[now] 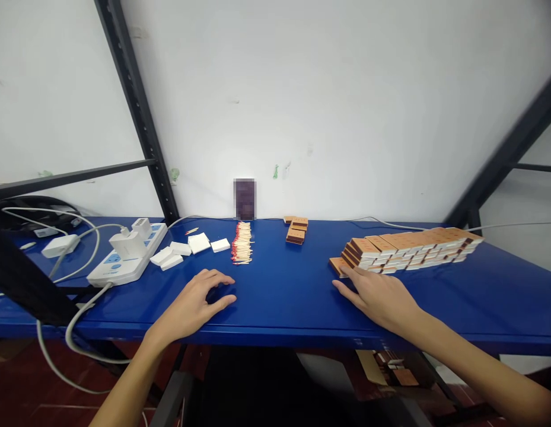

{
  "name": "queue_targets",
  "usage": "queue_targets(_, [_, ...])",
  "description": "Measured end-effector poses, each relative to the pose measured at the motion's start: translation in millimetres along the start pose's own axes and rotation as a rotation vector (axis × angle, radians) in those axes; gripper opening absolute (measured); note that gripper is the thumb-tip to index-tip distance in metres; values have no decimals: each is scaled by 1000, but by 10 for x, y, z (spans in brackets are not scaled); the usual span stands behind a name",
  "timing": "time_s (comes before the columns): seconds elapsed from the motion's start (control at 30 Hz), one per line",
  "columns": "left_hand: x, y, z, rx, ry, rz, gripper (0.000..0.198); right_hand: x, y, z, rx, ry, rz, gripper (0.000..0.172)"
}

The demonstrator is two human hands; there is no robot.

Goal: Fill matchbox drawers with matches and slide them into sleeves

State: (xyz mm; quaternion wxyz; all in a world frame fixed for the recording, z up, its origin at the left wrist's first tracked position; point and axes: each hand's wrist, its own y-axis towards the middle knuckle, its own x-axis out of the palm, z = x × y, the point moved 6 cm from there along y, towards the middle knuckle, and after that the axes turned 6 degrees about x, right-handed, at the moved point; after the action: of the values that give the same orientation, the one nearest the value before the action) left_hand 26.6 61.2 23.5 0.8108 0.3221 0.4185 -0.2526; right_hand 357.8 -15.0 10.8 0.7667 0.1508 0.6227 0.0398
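My left hand (198,305) is over the blue table, with thumb and fingers apart and nothing between them. Beyond it a long pile of red-tipped matches (242,244) lies beside several white matchbox trays (198,242). My right hand (382,296) reaches to the near left end of a long stack of matchboxes (413,244). Its fingers are stretched onto a single brown matchbox (335,265) at that end, partly covering it, and the thumb stands apart on the left. A small pile of brown matchboxes (296,231) sits near the wall.
At the left a white power strip (124,261) carries plugs and looping cables. Dark metal shelf posts (139,107) frame the blue table (279,296). A dark pixelated rectangle (245,198) stands by the wall. Below the table's edge is an open box (391,367) with brown pieces.
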Motion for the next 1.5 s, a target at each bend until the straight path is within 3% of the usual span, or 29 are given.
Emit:
queue_targets(0.13, [-4, 25, -133, -51, 89, 29, 36, -115, 53, -126, -9, 46, 72, 45])
queue_targets(0.23, [-31, 83, -268, -73, 209, 53, 38, -248, 180, -359, -82, 103, 97, 41])
queue_targets(0.37, [-182, 205, -397, -95, 407, 125, 42, -301, 538, -694, -142, 118, 14, 37])
queue_targets(0.47, [-315, 343, -444, -108, 537, 146, 42, -277, 852, -830, -162, 105, 38, 32])
queue_targets(0.53, [-332, 469, -476, -101, 592, 98, 43, -219, 1009, -877, -207, 88, 58, 26])
queue_targets(0.63, [-190, 659, -521, -17, 666, -75, 45, -78, 1144, -866, -217, 48, 40, 27])
queue_targets(0.8, [-18, 781, -595, 10, 657, -136, 44, 64, 1157, -832, -230, 49, 51, 31])
queue_targets(1.03, [-193, 484, -459, -57, 543, -113, 43, 43, 1130, -887, -289, 51, 193, 33])
queue_targets(1.17, [-384, 190, -206, -52, 140, 95, 42, 58, 1129, -925, -314, 120, 200, 30])
queue_targets(1.27, [-381, 9, -26, 28, -116, 176, 34, 48, 1069, -977, -369, 182, 196, 26])
queue_targets(1.37, [-236, -86, 86, 113, -275, 98, 27, -29, 962, -1045, -421, 267, 241, 25])
queue_targets(1.5, [-98, -115, 101, 117, -240, 6, 20, -174, 807, -1261, -533, 379, 302, 21])
